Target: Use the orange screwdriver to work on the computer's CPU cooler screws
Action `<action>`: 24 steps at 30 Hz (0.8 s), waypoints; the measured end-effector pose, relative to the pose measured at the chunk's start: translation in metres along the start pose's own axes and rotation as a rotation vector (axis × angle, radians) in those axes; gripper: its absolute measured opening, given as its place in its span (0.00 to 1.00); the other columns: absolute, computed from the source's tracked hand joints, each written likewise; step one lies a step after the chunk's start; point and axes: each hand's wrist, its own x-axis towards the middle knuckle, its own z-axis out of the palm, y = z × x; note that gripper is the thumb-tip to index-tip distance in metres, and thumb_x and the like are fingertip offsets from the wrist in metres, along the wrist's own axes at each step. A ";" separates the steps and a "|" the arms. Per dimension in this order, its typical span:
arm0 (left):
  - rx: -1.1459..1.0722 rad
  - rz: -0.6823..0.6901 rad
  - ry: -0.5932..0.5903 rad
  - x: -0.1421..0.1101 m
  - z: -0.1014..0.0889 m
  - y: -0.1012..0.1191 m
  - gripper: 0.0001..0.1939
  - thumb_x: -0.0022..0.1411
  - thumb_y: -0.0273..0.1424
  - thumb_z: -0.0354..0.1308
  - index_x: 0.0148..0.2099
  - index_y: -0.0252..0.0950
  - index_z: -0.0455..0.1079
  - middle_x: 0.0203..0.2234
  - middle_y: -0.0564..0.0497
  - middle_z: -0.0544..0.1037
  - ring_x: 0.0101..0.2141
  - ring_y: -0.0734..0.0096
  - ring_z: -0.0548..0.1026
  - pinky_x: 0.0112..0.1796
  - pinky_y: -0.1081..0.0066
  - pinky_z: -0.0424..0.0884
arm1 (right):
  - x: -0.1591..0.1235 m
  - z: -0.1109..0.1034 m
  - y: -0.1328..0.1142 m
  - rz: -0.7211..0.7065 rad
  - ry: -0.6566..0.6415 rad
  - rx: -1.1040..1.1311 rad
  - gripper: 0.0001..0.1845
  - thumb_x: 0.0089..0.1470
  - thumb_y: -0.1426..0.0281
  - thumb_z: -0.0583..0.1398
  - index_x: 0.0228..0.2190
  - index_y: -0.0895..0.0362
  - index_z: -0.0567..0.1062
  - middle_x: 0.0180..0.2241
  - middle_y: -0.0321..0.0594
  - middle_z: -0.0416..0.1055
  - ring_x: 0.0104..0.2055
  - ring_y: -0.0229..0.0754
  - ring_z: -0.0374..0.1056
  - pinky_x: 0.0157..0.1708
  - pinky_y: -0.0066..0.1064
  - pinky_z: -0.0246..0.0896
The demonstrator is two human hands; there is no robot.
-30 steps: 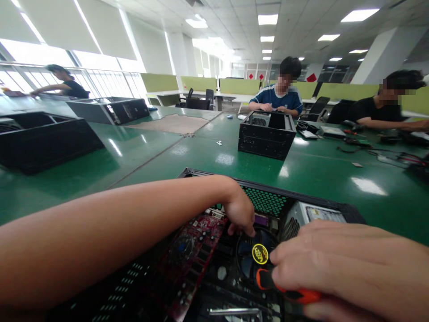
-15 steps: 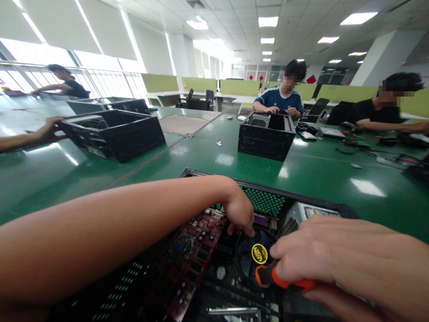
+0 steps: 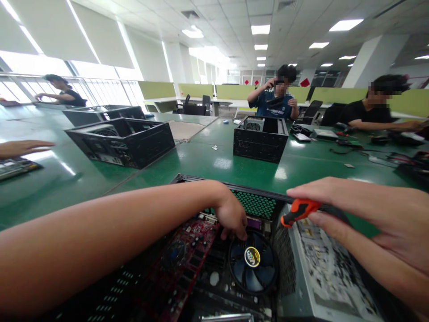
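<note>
An open black computer case (image 3: pixel 184 178) lies in front of me. Inside it, my left hand (image 3: pixel 231 217) reaches down with curled fingers at the upper left rim of a round black cooling fan (image 3: pixel 241 273); whatever lies between the fingertips is hidden. A red graphics card (image 3: pixel 197 243) sits left of the fan, under my forearm. Above the silver power supply (image 3: pixel 301 268), my right hand (image 3: pixel 362 219) is closed on an orange and black screwdriver (image 3: pixel 300 211) by its handle. The shaft cannot be made out. A worn pale label covers much of the power supply's top.
Across the green table (image 3: pixel 197 156) stand more black cases, one at left (image 3: pixel 147 147) and one at centre (image 3: pixel 259 145). A co-worker's hand (image 3: pixel 27 147) is above a circuit board (image 3: pixel 18 168) at far left. Cables (image 3: pixel 372 154) and parts lie at right; other people sit around.
My right hand has lifted the screwdriver up and right, off the fan, which shows fully. My left hand stays by the fan. The co-worker's hand at left has let go of the case there.
</note>
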 end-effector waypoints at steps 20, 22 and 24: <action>0.019 -0.030 -0.014 -0.001 -0.004 0.003 0.15 0.71 0.32 0.73 0.31 0.45 0.74 0.29 0.50 0.87 0.45 0.48 0.89 0.54 0.59 0.80 | 0.018 0.006 0.009 -0.111 -0.118 -0.043 0.23 0.88 0.70 0.58 0.65 0.51 0.93 0.57 0.44 0.98 0.52 0.48 0.98 0.52 0.34 0.95; 0.019 -0.029 -0.008 -0.001 -0.003 0.003 0.16 0.71 0.34 0.74 0.30 0.45 0.74 0.29 0.49 0.88 0.46 0.47 0.90 0.53 0.59 0.81 | 0.020 0.004 0.010 -0.104 -0.110 -0.034 0.23 0.88 0.70 0.59 0.66 0.50 0.93 0.58 0.44 0.98 0.52 0.50 0.98 0.51 0.37 0.95; 0.017 -0.019 -0.009 -0.001 -0.003 0.002 0.16 0.70 0.36 0.75 0.30 0.45 0.75 0.29 0.50 0.88 0.45 0.48 0.90 0.52 0.60 0.82 | 0.021 0.004 0.010 -0.094 -0.101 -0.028 0.23 0.87 0.69 0.60 0.67 0.49 0.93 0.58 0.44 0.98 0.52 0.52 0.98 0.50 0.40 0.96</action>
